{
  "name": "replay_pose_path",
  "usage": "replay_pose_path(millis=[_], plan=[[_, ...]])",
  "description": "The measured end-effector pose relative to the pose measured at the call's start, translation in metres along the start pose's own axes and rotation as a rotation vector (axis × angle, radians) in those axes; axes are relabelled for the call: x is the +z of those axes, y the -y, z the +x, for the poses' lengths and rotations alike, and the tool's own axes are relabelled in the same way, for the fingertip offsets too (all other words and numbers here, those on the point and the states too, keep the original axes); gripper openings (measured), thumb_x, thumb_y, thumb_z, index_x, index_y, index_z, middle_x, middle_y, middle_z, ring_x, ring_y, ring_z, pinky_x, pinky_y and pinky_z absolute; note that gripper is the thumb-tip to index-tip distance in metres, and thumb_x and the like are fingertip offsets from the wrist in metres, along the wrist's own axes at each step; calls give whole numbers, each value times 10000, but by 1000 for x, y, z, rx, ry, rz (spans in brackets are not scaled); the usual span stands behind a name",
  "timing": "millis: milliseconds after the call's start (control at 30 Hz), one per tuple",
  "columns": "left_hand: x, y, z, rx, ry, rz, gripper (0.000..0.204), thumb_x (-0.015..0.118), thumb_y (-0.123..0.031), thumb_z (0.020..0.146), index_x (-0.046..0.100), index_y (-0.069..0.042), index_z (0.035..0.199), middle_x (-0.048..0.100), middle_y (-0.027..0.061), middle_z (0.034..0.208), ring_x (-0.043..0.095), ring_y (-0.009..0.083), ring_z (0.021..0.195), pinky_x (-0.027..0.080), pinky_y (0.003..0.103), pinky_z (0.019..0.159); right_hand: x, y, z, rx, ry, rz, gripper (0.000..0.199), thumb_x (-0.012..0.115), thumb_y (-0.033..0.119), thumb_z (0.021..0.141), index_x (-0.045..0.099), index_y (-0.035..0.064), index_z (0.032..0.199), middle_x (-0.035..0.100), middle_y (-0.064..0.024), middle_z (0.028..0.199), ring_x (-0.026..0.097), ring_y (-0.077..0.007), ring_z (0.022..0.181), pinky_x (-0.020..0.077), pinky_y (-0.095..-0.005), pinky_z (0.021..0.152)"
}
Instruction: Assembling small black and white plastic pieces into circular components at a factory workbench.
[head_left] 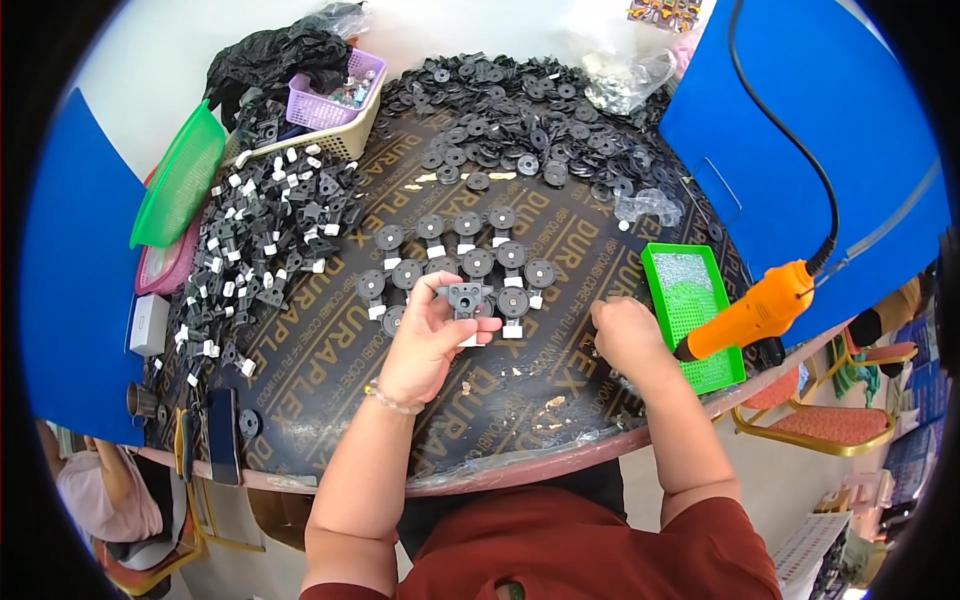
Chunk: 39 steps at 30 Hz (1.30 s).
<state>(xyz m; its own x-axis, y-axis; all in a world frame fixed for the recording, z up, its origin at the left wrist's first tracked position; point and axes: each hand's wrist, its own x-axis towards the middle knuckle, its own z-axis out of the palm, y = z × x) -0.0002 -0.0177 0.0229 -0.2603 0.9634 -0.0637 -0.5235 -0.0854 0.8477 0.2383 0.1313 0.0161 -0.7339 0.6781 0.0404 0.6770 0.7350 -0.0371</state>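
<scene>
My left hand [430,345] grips a black square plastic housing [466,301] with a round hole in its middle. A bit of white shows at its lower edge. Just beyond lie several black assemblies [511,252], each a round disc with a white tab, some partly hidden by the hand. My right hand [628,332] is closed with curled fingers on or just above the table, left of a green tray [651,262] of small shiny pieces; whatever its fingers hold cannot be made out. An orange power screwdriver [750,312] hangs over the tray, its tip near my right wrist.
Black housings with white tabs [270,215] are heaped at left, black discs [480,130] at the back. Baskets [345,140] stand back left. Blue panels [800,130] flank the table [480,440]. A phone [224,435] lies front left. Another person [110,490] sits beyond.
</scene>
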Motion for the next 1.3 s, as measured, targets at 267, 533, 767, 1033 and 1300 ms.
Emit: replay_pose_path(millis=[267,533,767,1033,1300], plan=[[6,13,0,-76,19,32,620,590,81,901,321,-70,1439,599,165,1192,652,243,1064,563,350,888,-57,61,27,-344,-323,323,116,666,50,732,577,39,805,610,-128,810,613,-330,839,500,-426,793],[3,17,1,-53,29,45,551,600,87,889,385,-37,1381,606,86,1034,654,149,932,540,264,839,-46,96,44,-572,-403,384,157,700,38,712,612,57,840,593,-77,803,592,-295,802,497,-396,740],[6,14,0,-73,34,-46,436,580,24,935,424,-30,1339,628,150,1103,673,243,1025,575,321,839,-46,74,44,-424,-504,630,107,680,16,798,639,41,893,658,-108,892,630,-319,858,509,-415,758],[0,12,0,-63,-78,-41,224,526,-34,978,508,-2,1199,672,219,1043,711,266,896,603,341,739,-38,15,53,75,-427,358,148,676,115,847,657,42,974,664,-143,949,634,-343,925,507,-434,827],[3,6,1,-42,-86,-52,234,518,-56,990,495,-15,1219,666,228,1061,706,261,902,596,339,749,-35,-21,128,223,-461,235,305,698,135,830,645,27,1111,660,-209,1031,638,-379,990,510,-455,884]])
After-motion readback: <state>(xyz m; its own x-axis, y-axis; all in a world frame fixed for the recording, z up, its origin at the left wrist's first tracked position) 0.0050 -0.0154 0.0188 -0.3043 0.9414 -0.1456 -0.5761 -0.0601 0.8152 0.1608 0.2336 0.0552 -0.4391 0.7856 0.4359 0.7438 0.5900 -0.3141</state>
